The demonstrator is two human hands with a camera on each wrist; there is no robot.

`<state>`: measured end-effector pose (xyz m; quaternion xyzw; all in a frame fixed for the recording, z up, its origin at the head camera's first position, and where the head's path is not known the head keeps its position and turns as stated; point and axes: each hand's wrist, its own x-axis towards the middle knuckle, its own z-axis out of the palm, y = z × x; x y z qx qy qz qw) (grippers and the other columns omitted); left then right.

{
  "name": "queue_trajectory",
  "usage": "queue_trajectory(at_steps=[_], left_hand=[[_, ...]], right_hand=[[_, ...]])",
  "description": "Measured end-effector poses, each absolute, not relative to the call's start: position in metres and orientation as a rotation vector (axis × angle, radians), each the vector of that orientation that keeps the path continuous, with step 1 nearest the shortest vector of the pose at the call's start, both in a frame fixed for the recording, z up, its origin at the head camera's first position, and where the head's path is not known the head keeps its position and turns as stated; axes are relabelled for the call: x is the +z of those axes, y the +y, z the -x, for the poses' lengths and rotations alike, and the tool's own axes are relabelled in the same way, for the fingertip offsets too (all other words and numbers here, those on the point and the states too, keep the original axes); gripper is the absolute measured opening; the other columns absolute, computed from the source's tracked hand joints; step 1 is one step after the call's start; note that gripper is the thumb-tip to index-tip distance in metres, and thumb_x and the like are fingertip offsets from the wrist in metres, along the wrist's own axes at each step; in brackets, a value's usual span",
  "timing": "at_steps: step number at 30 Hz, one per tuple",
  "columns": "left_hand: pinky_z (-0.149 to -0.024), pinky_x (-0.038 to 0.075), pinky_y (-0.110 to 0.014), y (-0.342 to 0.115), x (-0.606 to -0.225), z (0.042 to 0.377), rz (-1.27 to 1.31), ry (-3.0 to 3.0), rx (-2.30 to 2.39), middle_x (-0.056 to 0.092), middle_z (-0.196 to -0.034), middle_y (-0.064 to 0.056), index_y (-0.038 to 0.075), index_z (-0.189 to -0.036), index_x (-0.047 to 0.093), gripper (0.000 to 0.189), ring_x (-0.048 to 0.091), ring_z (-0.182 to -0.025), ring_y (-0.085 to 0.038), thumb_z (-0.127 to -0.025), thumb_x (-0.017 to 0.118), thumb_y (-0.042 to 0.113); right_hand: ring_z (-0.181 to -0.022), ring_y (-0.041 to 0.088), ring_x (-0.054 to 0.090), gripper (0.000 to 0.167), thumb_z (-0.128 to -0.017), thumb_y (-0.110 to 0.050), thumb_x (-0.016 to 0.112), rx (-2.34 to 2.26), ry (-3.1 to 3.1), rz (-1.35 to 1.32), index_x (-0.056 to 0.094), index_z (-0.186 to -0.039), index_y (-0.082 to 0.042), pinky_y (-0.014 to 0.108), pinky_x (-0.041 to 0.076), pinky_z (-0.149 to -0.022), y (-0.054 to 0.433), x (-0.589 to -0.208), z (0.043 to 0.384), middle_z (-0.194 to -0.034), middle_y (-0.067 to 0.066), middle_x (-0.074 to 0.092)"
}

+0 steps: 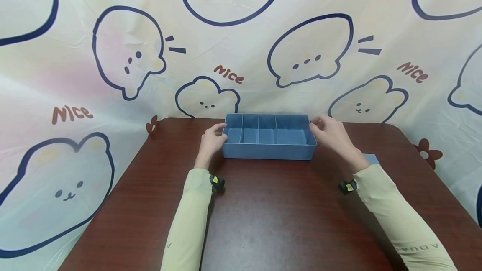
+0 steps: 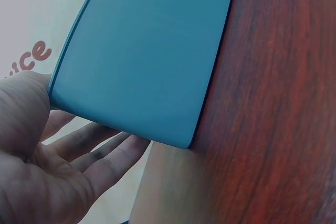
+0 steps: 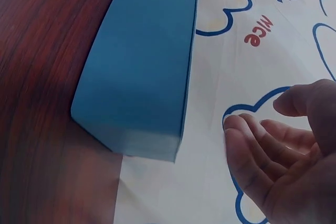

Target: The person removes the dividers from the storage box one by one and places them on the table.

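Observation:
A blue divided box (image 1: 269, 151) with several compartments stands at the far side of the table, its long wall toward me. My left hand (image 1: 212, 140) is at the box's left end. In the left wrist view, its fingers (image 2: 118, 163) lie extended along the end wall and the thumb side is at the upper corner. My right hand (image 1: 333, 136) is beside the right end. In the right wrist view it shows apart from the box (image 3: 139, 72), with its fingers (image 3: 241, 156) loosely bent and nothing between them.
The dark brown wooden table (image 1: 263, 212) extends toward me. A flat blue piece (image 1: 372, 159) lies on it, partly hidden behind my right wrist. A cartoon-printed cloth (image 1: 256, 49) hangs directly behind the table's far edge and down both sides.

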<state>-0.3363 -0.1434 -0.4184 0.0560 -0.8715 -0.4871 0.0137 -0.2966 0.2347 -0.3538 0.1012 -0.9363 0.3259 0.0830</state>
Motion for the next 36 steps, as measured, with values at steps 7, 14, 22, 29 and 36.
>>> queue_trajectory(at_steps=[7, 14, 22, 29, 36], left_hand=[[-0.098, 0.051, -0.051, -0.144, -0.42, 0.337, -0.188, -2.722, -1.512, 0.056, -0.14, -0.015, 0.029, -0.139, 0.053, 0.047, 0.056, -0.125, -0.035, -0.093, 0.054, 0.019], [-0.098, 0.05, -0.05, -0.143, -0.419, 0.338, -0.19, -2.718, -1.533, 0.055, -0.142, -0.013, 0.029, -0.139, 0.053, 0.046, 0.056, -0.125, -0.034, -0.094, 0.053, 0.019], [-0.097, 0.051, -0.05, -0.142, -0.418, 0.337, -0.191, -2.714, -1.524, 0.056, -0.14, -0.014, 0.029, -0.139, 0.053, 0.046, 0.057, -0.124, -0.034, -0.094, 0.054, 0.02], [-0.097, 0.051, -0.05, -0.143, -0.419, 0.338, -0.195, -2.716, -1.524, 0.056, -0.141, -0.014, 0.028, -0.139, 0.053, 0.046, 0.056, -0.125, -0.034, -0.094, 0.054, 0.02], [-0.097, 0.051, -0.05, -0.143, -0.42, 0.339, -0.192, -2.716, -1.525, 0.055, -0.141, -0.013, 0.029, -0.139, 0.053, 0.046, 0.056, -0.125, -0.034, -0.094, 0.054, 0.02]], right_hand=[[-0.093, 0.03, 0.06, 0.03, -0.098, -0.031, 0.05, 0.951, -2.751, -0.343, 0.059, -0.117, -0.01, 0.045, 0.053, -0.078, 0.224, -0.36, 0.303, -0.111, 0.015, 0.065], [-0.085, 0.027, 0.061, 0.029, -0.097, -0.03, 0.05, 0.955, -2.722, -0.378, 0.06, -0.116, -0.01, 0.041, 0.053, -0.072, 0.213, -0.364, 0.308, -0.105, 0.013, 0.067], [-0.091, 0.029, 0.059, 0.032, -0.098, -0.029, 0.05, 0.972, -2.725, -0.401, 0.06, -0.119, -0.007, 0.045, 0.051, -0.078, 0.201, -0.367, 0.314, -0.11, 0.015, 0.066], [-0.097, 0.031, 0.062, 0.033, -0.097, -0.03, 0.051, 1.012, -2.767, -0.361, 0.056, -0.122, -0.009, 0.046, 0.053, -0.08, 0.191, -0.371, 0.317, -0.114, 0.016, 0.065], [-0.09, 0.03, 0.062, 0.034, -0.095, -0.029, 0.051, 1.018, -2.771, -0.346, 0.056, -0.122, -0.009, 0.042, 0.052, -0.074, 0.184, -0.377, 0.323, -0.109, 0.016, 0.067]])
